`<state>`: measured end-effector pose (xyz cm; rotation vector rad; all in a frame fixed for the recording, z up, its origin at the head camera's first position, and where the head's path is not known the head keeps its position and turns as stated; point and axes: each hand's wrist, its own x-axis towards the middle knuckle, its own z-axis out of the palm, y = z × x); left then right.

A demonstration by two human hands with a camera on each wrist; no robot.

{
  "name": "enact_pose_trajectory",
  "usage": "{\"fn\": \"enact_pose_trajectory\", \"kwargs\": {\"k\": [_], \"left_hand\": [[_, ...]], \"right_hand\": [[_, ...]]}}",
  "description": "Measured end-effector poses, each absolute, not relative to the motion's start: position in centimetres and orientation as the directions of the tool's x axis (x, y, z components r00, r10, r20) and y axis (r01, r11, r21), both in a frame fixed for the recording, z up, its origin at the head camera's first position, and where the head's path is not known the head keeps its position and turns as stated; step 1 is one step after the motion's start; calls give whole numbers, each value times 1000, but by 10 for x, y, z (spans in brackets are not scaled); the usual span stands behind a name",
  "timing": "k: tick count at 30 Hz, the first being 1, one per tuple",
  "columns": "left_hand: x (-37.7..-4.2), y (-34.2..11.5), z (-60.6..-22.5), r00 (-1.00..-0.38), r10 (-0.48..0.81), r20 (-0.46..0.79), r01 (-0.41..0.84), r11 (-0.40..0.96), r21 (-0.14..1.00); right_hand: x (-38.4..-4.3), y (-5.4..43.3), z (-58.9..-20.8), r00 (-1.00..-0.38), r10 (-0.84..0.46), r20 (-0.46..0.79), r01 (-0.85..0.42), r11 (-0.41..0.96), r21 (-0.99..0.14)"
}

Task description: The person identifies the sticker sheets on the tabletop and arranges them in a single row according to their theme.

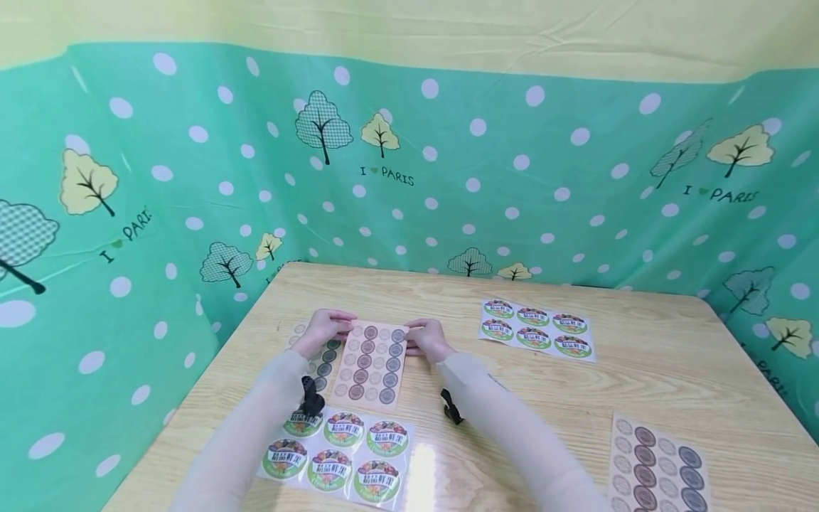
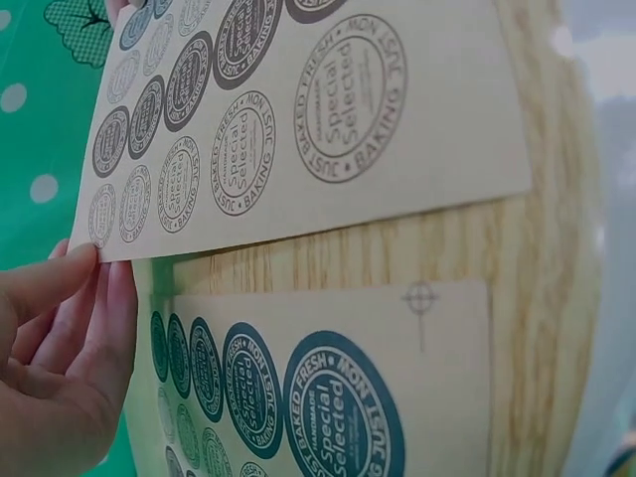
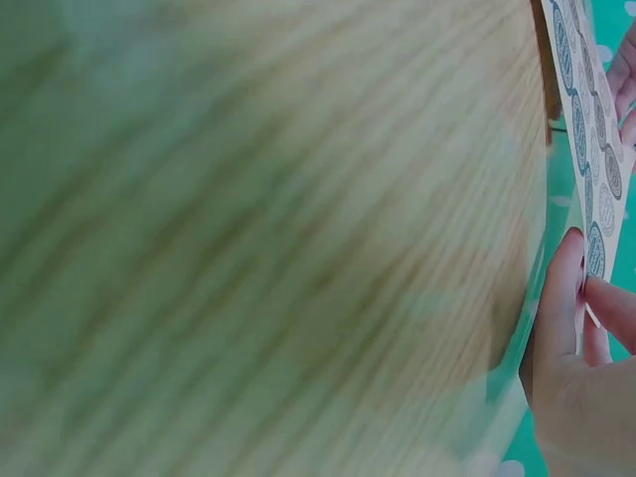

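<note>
A pinkish sticker sheet (image 1: 370,370) with columns of round brown, dark blue and pale "Special Selected" labels is held up by its far corners. My left hand (image 1: 325,331) pinches its far left corner between thumb and fingers, as the left wrist view also shows on the sheet (image 2: 278,214). At the far right corner my right hand (image 1: 430,338) grips the edge, its thumb and fingers on either side of the sheet (image 3: 608,214). Below and to the left, partly covered by the sheet and left hand, a similar round-label sheet (image 2: 457,397) lies on the table.
A glossy fruit-sticker sheet (image 1: 339,455) lies close in front of the held sheet. Another fruit-sticker sheet (image 1: 537,329) is at the back right, and one more round-label sheet (image 1: 659,466) at the front right. A green curtain (image 1: 448,178) hangs behind the wooden table (image 1: 544,398).
</note>
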<state>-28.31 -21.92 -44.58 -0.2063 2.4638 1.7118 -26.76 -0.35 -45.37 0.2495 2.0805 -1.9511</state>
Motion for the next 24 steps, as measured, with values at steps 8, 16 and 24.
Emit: {"fn": "enact_pose_trajectory", "kwargs": {"k": [8,16,24], "left_hand": [[-287,-221,-450,-991,-46,-126,-133,417,899],[-286,-223,-451,-993,-55,-105,-118,458,881],[-287,-223,-452,-993,-76,-91,-117,495,861]], "right_hand": [[-283,-12,-465,-961,-24,-276,272,110,-956],[-276,-17,-459,-966,8,-258,256,165,-953],[-272,-18,-456,-975,12,-223,221,208,-953]]}}
